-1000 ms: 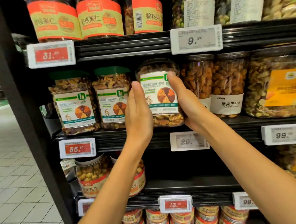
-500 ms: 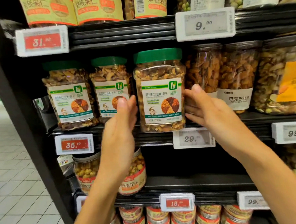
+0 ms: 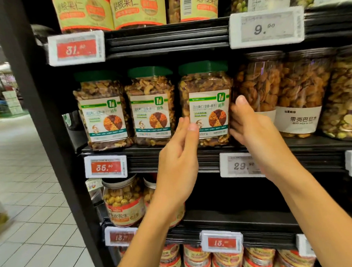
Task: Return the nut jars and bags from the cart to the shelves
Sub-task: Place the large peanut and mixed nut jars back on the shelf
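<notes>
Left hand (image 3: 178,153) open, fingers loosely extended, tips at lower left corner of green-lidded nut jar (image 3: 205,84); right hand (image 3: 253,128) open, fingers straight beside jar's right side; contact unclear, neither gripping. Jar upright on middle shelf (image 3: 172,152), matching jar (image 3: 152,108) just left, almond jar (image 3: 258,87) just right

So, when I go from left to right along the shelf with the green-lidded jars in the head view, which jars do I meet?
First green-lidded jar → second green-lidded jar → third green-lidded jar → first clear almond jar → second clear almond jar → mixed-nut jar at the right edge.
</notes>
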Available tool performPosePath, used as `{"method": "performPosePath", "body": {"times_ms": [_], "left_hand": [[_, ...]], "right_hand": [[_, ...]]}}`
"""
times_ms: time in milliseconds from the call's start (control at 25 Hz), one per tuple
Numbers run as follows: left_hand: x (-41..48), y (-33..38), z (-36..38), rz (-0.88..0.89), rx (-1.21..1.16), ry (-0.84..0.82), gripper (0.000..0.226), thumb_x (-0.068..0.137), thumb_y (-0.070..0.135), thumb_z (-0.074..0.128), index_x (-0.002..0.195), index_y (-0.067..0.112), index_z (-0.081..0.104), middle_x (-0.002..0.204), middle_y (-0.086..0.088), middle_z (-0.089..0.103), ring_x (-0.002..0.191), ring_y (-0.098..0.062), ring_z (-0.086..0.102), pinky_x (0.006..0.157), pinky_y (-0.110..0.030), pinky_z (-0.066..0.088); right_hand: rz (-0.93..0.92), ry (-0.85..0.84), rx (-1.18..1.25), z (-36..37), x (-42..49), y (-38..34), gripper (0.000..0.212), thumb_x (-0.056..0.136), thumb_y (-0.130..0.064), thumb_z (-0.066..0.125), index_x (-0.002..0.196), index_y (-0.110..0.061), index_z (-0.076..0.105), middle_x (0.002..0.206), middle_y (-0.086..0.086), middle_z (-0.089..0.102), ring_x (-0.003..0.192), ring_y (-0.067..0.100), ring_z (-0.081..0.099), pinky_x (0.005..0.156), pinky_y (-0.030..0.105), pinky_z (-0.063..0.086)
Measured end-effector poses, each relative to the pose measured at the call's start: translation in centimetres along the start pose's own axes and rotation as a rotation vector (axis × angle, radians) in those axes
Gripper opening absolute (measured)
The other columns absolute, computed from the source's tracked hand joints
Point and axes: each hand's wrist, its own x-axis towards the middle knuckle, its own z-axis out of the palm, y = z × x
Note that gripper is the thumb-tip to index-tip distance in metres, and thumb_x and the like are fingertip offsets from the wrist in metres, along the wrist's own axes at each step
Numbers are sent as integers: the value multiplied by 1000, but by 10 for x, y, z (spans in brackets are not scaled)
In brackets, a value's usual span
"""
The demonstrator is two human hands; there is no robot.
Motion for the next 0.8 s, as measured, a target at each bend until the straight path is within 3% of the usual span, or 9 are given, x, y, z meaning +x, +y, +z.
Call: {"method": "performPosePath", "body": {"times_ms": [80,200,280,440,520,640,760,800], "left_hand": [[2,-5,-5,-8,-2,21,64,87,63,35,140,28,44,144,16,43,132,6,35,115,-30,27],[0,-7,-9,-18,-19,27,65,84,61,38,139,27,43,143,17,44,131,7,37,115,-30,29],[1,-5,-7,-33,-6,10,64,86,61,41,140,26,42,143,16,44,131,7,37,115,-30,29],[10,2,-8,-7,28,-34,57,89,53,39,137,23,49,135,16,54,127,5,44,112,-30,33],[13,3,-9,0,43,-36,51,92,49,41,135,23,51,131,19,56,122,9,46,111,-30,35],[15,3,-8,-27,10,-66,56,85,54,41,133,29,52,131,20,55,124,8,45,111,-28,34],[16,6,-11,-32,-28,-130,25,91,52,41,98,57,64,109,37,61,114,16,49,99,-12,39],[15,8,-13,-22,-39,-155,27,93,48,40,89,60,64,102,40,61,111,18,51,94,-7,41]], "right_hand": [[12,2,1,5,3,1,32,83,-64,31,69,-67,60,80,-41,63,89,-23,56,83,16,40],[9,19,1,8,6,8,30,85,-62,33,87,-55,62,98,-34,64,103,-17,54,92,17,40],[22,27,0,8,8,9,32,91,-57,32,90,-49,62,100,-31,64,104,-15,54,91,17,38],[44,47,28,11,10,1,52,99,-46,28,63,-66,60,74,-45,59,82,-28,53,71,3,44],[30,59,5,11,8,-2,45,94,-52,28,64,-68,58,76,-46,59,83,-28,53,71,0,42],[37,119,23,7,4,6,36,85,-60,30,82,-53,66,89,-32,66,98,-14,58,90,16,42],[35,261,-85,0,-3,13,54,89,-56,30,85,-13,62,91,-4,68,98,13,62,97,39,47],[18,305,-97,1,-5,11,54,89,-55,30,87,-9,60,94,-1,67,99,15,61,96,40,48]]}}
